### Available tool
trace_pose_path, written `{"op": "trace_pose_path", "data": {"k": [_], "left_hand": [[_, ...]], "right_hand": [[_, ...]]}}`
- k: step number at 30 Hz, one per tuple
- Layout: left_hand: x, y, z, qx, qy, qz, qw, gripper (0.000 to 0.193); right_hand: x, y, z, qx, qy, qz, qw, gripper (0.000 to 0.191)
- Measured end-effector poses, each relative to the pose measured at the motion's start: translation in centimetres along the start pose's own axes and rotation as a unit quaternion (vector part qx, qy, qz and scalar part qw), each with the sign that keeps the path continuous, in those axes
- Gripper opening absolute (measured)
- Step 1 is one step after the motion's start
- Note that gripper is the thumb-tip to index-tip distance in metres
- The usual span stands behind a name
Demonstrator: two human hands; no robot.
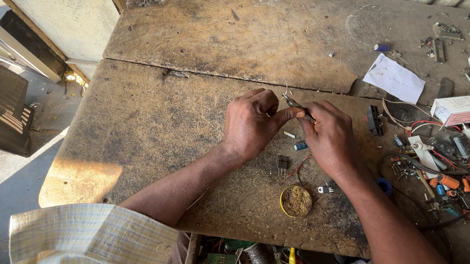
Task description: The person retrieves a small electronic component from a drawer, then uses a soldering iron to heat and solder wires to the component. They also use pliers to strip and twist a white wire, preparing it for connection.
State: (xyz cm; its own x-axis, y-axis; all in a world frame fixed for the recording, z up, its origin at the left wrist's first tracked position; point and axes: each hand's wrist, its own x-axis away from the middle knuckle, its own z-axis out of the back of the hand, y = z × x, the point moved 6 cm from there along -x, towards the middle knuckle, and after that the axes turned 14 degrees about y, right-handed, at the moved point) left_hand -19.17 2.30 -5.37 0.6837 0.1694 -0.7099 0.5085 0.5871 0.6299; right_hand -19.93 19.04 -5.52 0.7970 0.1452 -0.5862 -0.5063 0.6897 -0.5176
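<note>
Over the worn wooden workbench [146,127], the left hand [253,123] is curling its fingers together, thumb and forefinger pinching the tip of a small metal tool [297,105], maybe tweezers. The right hand [330,136] is gripping the same tool from the other side, fingers clamped on it, just above the bench's middle. Nearer the person a black component [282,163] and a round yellow-rimmed tin [296,201] are lying, and farther right a tangle of wires and parts [445,170] is spreading.

Your worn wooden workbench [188,120] held a round yellow tin [296,201] at six o'clock, white paper [395,79] at two.
</note>
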Motion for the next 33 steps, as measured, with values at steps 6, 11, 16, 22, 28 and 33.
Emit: {"op": "trace_pose_path", "data": {"k": [6, 11, 16, 22, 28, 33], "left_hand": [[-0.2, 0.7, 0.9, 0.001, 0.037, -0.003, 0.999, 0.055], [-0.4, 0.8, 1.1, -0.035, 0.043, 0.013, 0.998, 0.06], [-0.7, 1.2, 1.6, -0.055, 0.056, -0.007, 0.997, 0.062], [-1.0, 1.0, 2.1, -0.032, 0.067, -0.034, 0.997, 0.062], [-0.5, 0.6, 1.4, -0.025, 0.079, -0.029, 0.996, 0.058], [0.8, 2.4, 1.4, -0.039, 0.016, -0.104, 0.994, 0.045]], "right_hand": [[0.1, -0.3, 0.2, -0.014, 0.017, -0.027, 0.999, 0.015], [0.1, -0.5, 0.4, -0.033, 0.031, -0.066, 0.997, 0.018], [-0.1, -0.6, 0.2, -0.024, 0.036, -0.124, 0.991, 0.016], [-0.7, -1.3, 0.9, -0.054, 0.059, -0.068, 0.994, 0.018], [-0.4, 0.2, 0.5, -0.021, 0.06, -0.076, 0.995, 0.02], [-2.8, 4.2, 4.2, -0.175, 0.176, -0.163, 0.955, 0.025]]}}
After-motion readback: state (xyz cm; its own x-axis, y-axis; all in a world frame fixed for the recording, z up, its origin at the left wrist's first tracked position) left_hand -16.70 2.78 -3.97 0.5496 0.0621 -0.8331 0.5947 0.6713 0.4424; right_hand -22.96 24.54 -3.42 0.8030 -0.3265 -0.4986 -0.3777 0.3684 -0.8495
